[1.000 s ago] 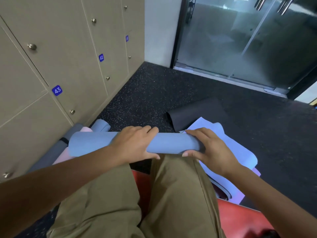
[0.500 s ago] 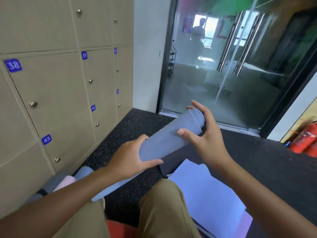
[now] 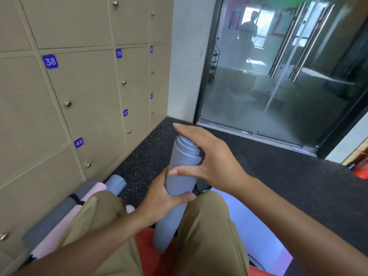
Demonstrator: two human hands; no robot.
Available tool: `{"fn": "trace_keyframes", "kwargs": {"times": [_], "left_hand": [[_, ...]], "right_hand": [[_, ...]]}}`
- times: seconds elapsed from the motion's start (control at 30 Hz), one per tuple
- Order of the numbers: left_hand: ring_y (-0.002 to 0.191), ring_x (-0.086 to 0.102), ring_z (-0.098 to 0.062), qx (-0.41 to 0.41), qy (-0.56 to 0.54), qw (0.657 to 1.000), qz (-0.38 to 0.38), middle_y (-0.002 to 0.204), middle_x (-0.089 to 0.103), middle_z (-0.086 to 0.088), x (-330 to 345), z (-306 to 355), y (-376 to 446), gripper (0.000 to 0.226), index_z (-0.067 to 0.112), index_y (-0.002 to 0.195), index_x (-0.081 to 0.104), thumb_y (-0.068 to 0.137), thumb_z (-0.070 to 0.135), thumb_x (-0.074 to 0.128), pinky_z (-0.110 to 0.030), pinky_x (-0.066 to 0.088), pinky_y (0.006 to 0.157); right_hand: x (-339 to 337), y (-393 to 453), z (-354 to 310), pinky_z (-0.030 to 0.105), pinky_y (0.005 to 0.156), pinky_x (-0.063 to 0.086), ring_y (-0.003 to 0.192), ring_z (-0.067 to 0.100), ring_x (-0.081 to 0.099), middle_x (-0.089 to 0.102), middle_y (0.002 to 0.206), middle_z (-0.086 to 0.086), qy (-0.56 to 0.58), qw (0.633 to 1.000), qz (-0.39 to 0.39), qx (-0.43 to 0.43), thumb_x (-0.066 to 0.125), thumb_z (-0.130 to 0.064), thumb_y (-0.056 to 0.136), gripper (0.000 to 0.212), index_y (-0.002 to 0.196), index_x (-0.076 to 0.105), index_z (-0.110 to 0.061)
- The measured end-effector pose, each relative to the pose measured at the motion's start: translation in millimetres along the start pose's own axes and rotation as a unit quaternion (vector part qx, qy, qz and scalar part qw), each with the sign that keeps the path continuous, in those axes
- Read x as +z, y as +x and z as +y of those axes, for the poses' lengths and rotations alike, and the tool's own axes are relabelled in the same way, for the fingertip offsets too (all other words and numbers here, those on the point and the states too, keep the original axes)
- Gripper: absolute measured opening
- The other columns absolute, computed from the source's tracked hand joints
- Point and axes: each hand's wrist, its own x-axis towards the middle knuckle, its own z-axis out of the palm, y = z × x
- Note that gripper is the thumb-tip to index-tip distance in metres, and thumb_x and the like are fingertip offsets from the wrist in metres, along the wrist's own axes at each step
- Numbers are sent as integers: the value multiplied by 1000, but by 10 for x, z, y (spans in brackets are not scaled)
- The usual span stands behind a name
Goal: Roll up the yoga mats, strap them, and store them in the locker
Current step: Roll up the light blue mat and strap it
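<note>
Item, lower centre of the frame: a blue-grey rolled mat (image 3: pixel 180 188), stood nearly upright between the person's knees, its lower end on a red mat (image 3: pixel 147 250) and its upper end showing the spiral of layers. Surface smooth and matte; the roll looks tight, the layers slightly uneven at the top. No strap visible on it.

Item: left hand (image 3: pixel 163 198), fingers and thumb curled round the middle of the roll, holding it firmly.

Item: right hand (image 3: pixel 209 158), spread over the top end, fingers extended across the spiral and thumb against the side, cupping or pressing rather than clenching.

Item, lower right: a pale blue mat (image 3: pixel 258 226) lying flat, unrolled, partly under the leg.

Item, lower left, along the locker base: three rolled mats, grey (image 3: pixel 59 212), pink (image 3: pixel 65 226) and blue (image 3: pixel 117 184). Dark bands cross the grey and pink ones, apparently straps; whether the blue one is strapped cannot be told.

Item, left and upper left: lockers (image 3: pixel 89 86), numbered 38 to 43, every door in view closed.

Item, upper right: a glass door (image 3: pixel 278 76).

Status, by judgement: rolling of this mat done, ends being evened; strapping it, rolling the flat mat, and all storing remain.
</note>
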Motion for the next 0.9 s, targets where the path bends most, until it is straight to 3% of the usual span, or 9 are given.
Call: {"fn": "trace_keyframes", "kwargs": {"times": [0.17, 0.27, 0.4, 0.5, 0.7, 0.77, 0.9], "left_hand": [[105, 71, -13, -22, -14, 1000, 13, 112, 75, 6, -53, -243, -163, 74, 19, 120, 63, 57, 46, 92, -25, 55, 84], [105, 71, -13, -21, -15, 1000, 13, 113, 74, 7, -64, -295, -182, 73, 19, 123, 62, 60, 45, 90, -23, 55, 84], [110, 69, -16, -18, -4, 1000, -2, 116, 73, 6, -110, -329, -138, 78, 21, 127, 60, 61, 48, 90, -32, 57, 90], [110, 68, -15, -4, 3, 1000, -3, 117, 71, 9, -121, -308, -109, 79, 22, 127, 57, 61, 48, 91, -27, 55, 89], [107, 71, -30, 38, -27, 998, 32, 111, 73, -11, -106, -249, 14, 87, 5, 128, 57, 66, 54, 92, -54, 57, 91], [112, 69, -28, 46, -31, 998, 36, 117, 72, -7, -115, -214, 2, 90, 8, 133, 55, 67, 59, 89, -48, 57, 95], [120, 62, -7, 53, -40, 996, 60, 127, 65, 20, -146, -113, -57, 91, 29, 136, 45, 65, 73, 82, -21, 49, 96]], "right_hand": [[228, -80, 72, 31, 115, 39, 138, 1, 46, 52, 148, -11, 3, 999, -37, 10, 88, -45, 74, 89, 151, 49, -23], [293, -82, 116, 28, 116, 38, 139, 0, 44, 50, 151, -11, -1, 1000, -30, 4, 84, -48, 77, 87, 152, 47, -24], [290, -44, 173, 25, 115, 38, 141, -4, 41, 45, 154, -15, -16, 999, -34, 9, 76, -57, 80, 86, 154, 43, -29], [262, -17, 208, 29, 113, 42, 141, -7, 38, 42, 155, -20, -37, 998, -54, 8, 71, -64, 79, 88, 155, 40, -33], [320, 62, 187, 32, 110, 46, 143, -4, 39, 38, 160, -17, -58, 994, -94, -15, 66, -68, 80, 89, 156, 39, -33], [323, 79, 173, 34, 108, 47, 143, -1, 39, 36, 161, -17, -69, 992, -104, -26, 64, -70, 80, 90, 157, 37, -33], [271, 147, 164, 39, 99, 54, 139, 8, 47, 33, 163, -17, -130, 979, -141, -64, 56, -77, 78, 94, 158, 35, -33]]}}
